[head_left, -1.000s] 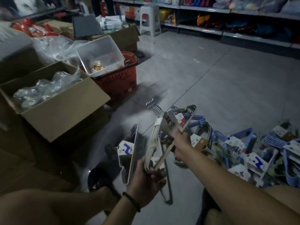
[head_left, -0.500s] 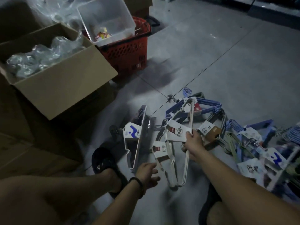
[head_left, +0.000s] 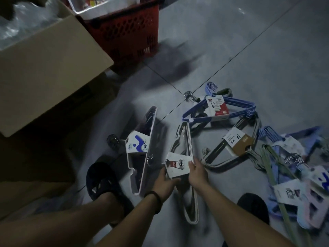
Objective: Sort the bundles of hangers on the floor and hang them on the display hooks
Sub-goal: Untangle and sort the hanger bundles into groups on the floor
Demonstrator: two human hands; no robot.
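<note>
A white hanger bundle [head_left: 185, 148] with a paper label lies on the grey floor in front of me. My left hand [head_left: 164, 183] and my right hand [head_left: 197, 172] both grip it at the label. To its left lies another white bundle [head_left: 142, 152] with a blue-marked label. Farther back sits a blue bundle [head_left: 222, 111] with a red and white label, and beside it a grey bundle [head_left: 238, 145] with a brown label. A heap of blue, green and pink bundles [head_left: 293, 175] fills the right side. No display hooks are in view.
A large open cardboard box [head_left: 48, 68] stands at the left, with a red shopping basket [head_left: 128, 31] behind it. My sandalled left foot [head_left: 103, 182] rests near the white bundles; a dark shoe [head_left: 252, 207] shows at the right.
The view has tilted down toward the floor. The bundles I held up are down on the floor. My left hand has closed on the white bundle's label beside my right hand.
</note>
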